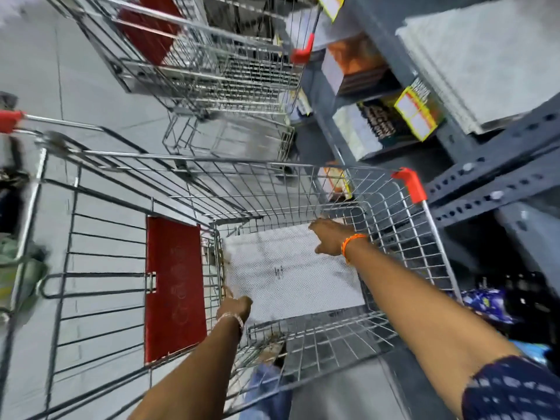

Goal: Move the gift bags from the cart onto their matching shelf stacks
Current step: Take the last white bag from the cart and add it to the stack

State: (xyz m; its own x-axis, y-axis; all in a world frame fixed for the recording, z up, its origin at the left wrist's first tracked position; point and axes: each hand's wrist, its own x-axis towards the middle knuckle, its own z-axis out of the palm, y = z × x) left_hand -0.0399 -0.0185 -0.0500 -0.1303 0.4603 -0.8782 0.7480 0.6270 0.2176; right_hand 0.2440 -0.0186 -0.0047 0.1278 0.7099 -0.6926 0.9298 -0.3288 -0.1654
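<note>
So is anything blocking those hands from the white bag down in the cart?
Nothing visible. The left hand and right hand are already inside the open-topped cart, at opposite edges of the white bag. Whether either grips it cannot be told.

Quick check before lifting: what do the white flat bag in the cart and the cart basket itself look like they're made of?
White flat gift bag: seemingly non-woven fabric or textured paper, matte; a fine dotted emboss covers its face. Blur leaves it open. Silver wire cart basket: metal wire, shiny plated finish, with glints along the grid and red plastic-looking corner caps. Left hand and right hand are at the bag's edges.
</note>
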